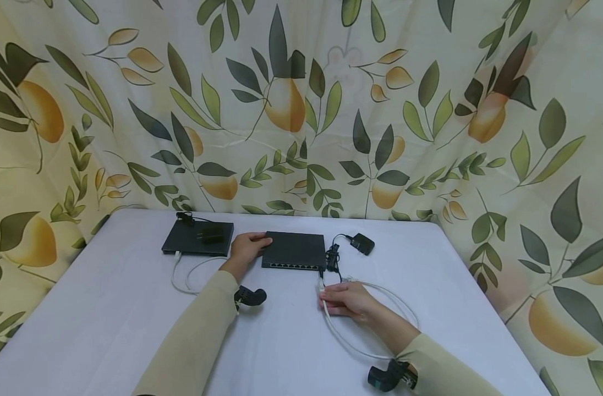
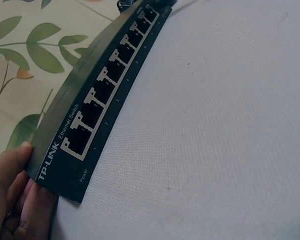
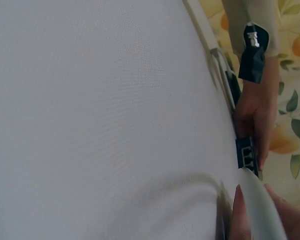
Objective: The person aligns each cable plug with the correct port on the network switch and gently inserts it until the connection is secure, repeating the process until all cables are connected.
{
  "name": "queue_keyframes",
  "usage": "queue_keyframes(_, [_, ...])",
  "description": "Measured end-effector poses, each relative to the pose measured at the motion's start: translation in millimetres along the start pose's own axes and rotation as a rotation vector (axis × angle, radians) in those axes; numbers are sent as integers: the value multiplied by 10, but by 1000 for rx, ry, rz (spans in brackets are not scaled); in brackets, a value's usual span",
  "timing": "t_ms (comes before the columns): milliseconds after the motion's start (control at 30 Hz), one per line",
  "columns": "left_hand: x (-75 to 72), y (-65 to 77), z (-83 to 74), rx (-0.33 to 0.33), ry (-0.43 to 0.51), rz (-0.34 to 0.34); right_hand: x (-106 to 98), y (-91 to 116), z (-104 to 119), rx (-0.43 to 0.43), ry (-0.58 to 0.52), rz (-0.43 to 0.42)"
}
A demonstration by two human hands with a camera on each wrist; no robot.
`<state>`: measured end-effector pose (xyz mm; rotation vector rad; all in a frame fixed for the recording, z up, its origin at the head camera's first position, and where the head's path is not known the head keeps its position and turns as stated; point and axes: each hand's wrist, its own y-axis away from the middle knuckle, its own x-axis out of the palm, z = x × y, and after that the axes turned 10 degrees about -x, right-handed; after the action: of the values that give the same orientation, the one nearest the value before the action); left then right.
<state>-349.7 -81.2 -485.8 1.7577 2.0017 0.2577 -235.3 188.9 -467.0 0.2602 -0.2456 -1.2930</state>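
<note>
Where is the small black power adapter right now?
In the head view, the small black power adapter lies on the white table, right of the black Ethernet switch, near the curtain.

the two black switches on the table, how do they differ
The near switch is gripped at its left end by the left hand; the far switch is untouched. The far switch carries a black adapter on top; the near switch's top is bare. Both are flat, black, lying on the white table.

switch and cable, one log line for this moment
left hand: holds Ethernet switch | right hand: pinches white cable | table
</note>
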Motion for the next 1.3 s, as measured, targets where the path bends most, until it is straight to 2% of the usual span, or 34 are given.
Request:
queue_keyframes(533, [10, -3, -7, -16, 1, 9, 335, -106, -33, -35, 38, -60])
queue_keyframes(1300, [6, -9, -8, -22, 37, 15, 670, -347, 35, -103, 94, -82])
